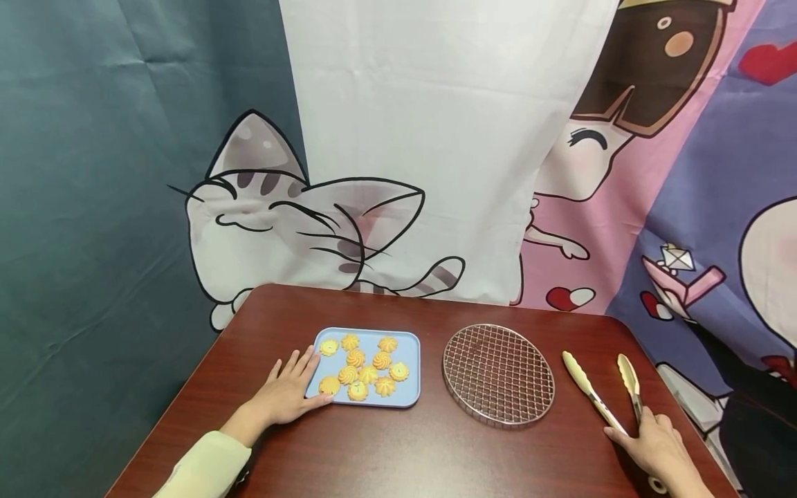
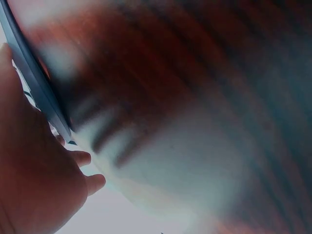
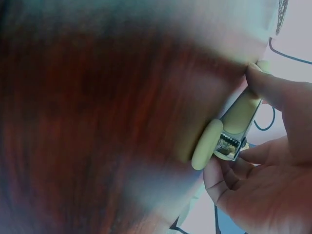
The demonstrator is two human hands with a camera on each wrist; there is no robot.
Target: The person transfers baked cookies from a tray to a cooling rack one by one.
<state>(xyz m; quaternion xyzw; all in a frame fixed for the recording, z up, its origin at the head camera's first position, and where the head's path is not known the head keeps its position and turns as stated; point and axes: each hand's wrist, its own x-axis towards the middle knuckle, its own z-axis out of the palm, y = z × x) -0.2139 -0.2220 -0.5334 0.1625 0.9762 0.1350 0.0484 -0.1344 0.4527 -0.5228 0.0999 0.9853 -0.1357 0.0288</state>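
Observation:
My left hand (image 1: 286, 393) lies at the left side of a blue tray (image 1: 409, 351), fingers spread and the thumb by its near corner. Several golden piped cookies (image 1: 355, 357) are spread over the tray. In the left wrist view the tray's edge (image 2: 36, 73) runs close beside the hand. At the right of the table, my right hand (image 1: 658, 448) holds metal tongs (image 1: 599, 403) with cream tips, which lie spread and point away from me. The right wrist view shows thumb and fingers on either side of the tongs' hinge end (image 3: 239, 117).
A round wire rack (image 1: 498, 373) stands between the tray and the tongs. All of it is on a dark red-brown wooden table (image 1: 423, 456). Behind the table hangs a cloth (image 1: 436, 138) printed with a cartoon cat and a figure.

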